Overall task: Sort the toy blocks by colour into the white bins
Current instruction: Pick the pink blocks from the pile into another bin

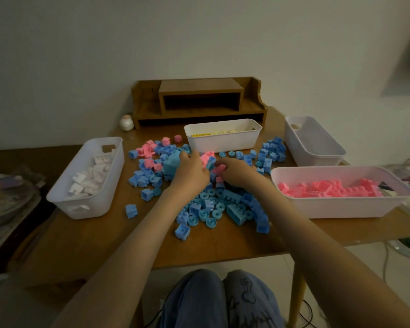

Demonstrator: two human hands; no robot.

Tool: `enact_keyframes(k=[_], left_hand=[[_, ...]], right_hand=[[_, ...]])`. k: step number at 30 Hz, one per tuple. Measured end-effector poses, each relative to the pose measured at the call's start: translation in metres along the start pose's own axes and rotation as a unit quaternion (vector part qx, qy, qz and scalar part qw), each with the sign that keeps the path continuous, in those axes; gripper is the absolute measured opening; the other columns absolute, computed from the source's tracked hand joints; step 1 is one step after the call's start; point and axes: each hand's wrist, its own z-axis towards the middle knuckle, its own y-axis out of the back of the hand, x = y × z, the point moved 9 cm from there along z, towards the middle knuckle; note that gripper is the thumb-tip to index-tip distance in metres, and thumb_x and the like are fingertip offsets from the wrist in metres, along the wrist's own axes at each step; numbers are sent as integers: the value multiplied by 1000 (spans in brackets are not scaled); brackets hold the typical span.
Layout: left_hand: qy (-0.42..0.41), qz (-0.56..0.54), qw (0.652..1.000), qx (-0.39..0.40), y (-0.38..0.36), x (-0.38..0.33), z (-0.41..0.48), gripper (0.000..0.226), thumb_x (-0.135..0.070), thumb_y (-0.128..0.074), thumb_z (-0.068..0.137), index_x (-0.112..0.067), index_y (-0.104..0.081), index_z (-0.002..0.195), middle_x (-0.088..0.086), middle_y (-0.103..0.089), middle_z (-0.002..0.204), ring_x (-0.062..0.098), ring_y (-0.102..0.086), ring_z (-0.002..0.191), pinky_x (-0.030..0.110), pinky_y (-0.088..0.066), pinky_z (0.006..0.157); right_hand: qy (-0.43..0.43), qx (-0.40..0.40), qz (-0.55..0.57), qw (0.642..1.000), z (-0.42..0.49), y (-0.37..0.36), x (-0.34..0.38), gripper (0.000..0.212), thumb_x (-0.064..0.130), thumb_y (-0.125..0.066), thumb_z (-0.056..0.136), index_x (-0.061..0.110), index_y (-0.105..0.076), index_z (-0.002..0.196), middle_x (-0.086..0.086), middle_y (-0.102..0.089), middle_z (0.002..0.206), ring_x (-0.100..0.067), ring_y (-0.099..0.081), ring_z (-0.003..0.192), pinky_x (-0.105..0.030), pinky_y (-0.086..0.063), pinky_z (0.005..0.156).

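I read the table (81, 245) as wood, smooth with a low sheen. The far shelf unit (199, 91) is darker wood, matt. All blocks (206, 209) are moulded plastic, smooth, mostly matt (blue and pink alike). The bins (97, 204) are white plastic, smooth, the left one slightly translucent. Far left, the figurine (126, 123) looks glossy, maybe ceramic. Nearest, the trousers (199, 299) are soft cloth. The wall (81, 55) is matt.

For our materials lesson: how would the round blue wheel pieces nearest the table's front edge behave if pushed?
The round blue wheel pieces lie flat, so they would probably slide, not roll. Small moulded plastic: likely light and stiff.
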Motion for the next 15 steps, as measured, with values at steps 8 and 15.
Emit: enact_keyframes(k=[8,15], left_hand=[[-9,-85,996,-8,-1,-5,1,23,-19,-42,100,-4,-36,117,11,-51,96,11,-44,65,21,-28,47],[-64,-22,993,99,-28,-24,-1,36,-18,-60,90,-10,-35,116,6,-51,92,12,-48,70,27,-40,56]], right_hand=[[-2,-89,111,990,-5,18,-4,19,26,-50,90,23,-49,108,-10,-58,112,-29,-55,103,-50,-41,98],[64,-197,152,967,-20,48,3,31,17,-57,87,6,-45,112,-17,-54,100,-28,-50,84,-29,-32,55]])
